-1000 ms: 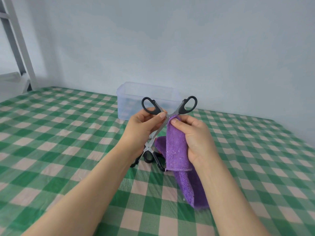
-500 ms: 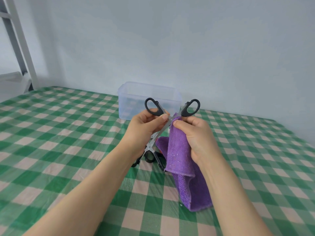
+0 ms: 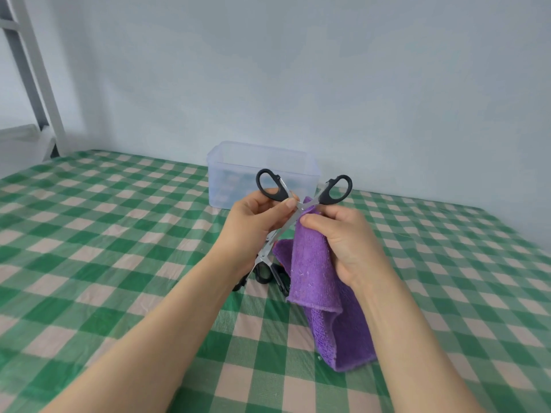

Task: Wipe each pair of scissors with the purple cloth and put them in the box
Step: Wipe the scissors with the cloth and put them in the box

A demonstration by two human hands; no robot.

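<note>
Presently the left hand (image 3: 256, 225) pinches the open scissors (image 3: 328, 195) close to the pivot. The thumb lies on top, the two black loop handles point up, and the blades run down behind the palm. The right hand (image 3: 348, 245) grips the purple cloth (image 3: 310, 269), its fingers curled round a fold and pressing it to one shank just below the handle. The rest of the cloth hangs toward the tabletop (image 3: 119, 248); we cannot tell whether its lower edge touches.

We judge the task to be in its early part. This pair is being wiped in mid-air and has not yet gone into the box (image 3: 235, 174), which stands open-topped beyond the hands, near the wall. Nothing shows plainly inside it. A second pair of scissors (image 3: 264, 274) lies on the tabletop beneath the hands, partly hidden — we take it as waiting for its wipe.

Materials: the cloth is a soft, napped weave flecked with pale lint. The held scissors have bright steel shanks and matt moulded oval handles. The box is thin, translucent plastic with rounded corners. The tabletop carries a green-and-cream check under what looks like a glossy, faintly wrinkled film.
</note>
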